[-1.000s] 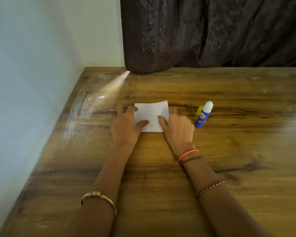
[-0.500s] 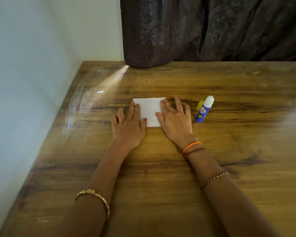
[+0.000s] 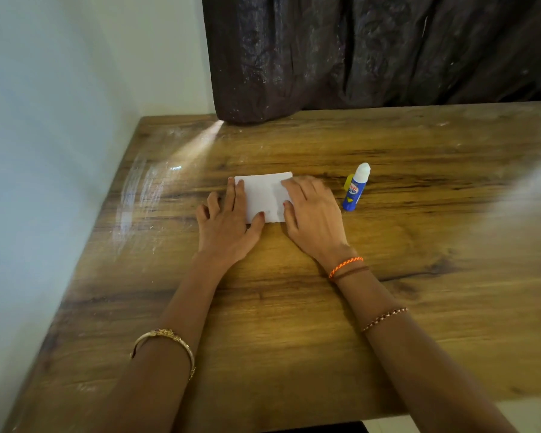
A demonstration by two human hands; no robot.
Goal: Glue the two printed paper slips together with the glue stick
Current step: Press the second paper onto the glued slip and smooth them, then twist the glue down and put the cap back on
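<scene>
Pressing seems the step in hand: the left hand [image 3: 224, 228] and right hand [image 3: 313, 215] lie with flat, spread fingers on the white rectangular paper slips [image 3: 264, 195], stacked on the brown wooden surface [image 3: 419, 307], the blue-and-white glue stick [image 3: 355, 189] lying just beside; next likely calls for smoothing firmly outward.

Head view, forward and down, near table [image 3: 388, 307]
</scene>
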